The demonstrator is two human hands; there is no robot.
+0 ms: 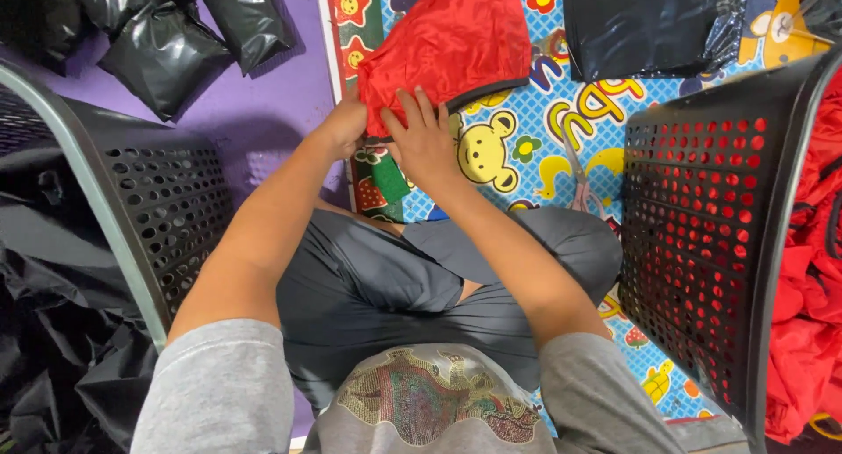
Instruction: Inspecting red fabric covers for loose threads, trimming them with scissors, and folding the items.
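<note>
Red cloth (447, 46) lies on the cartoon play mat (526, 147), ahead of my crossed legs. Left hand (344, 121) pinches its near-left edge, fingers closed on the fabric. Right hand (424, 138) lies flat on the lower hem, fingers spread. Scissors (574, 169) lie just right. Black perforated baskets stand either side (702, 243); black bags (167, 46) lie far left.

Red garment (447, 42) – black trim; cartoon-patterned mat (526, 147).
</note>
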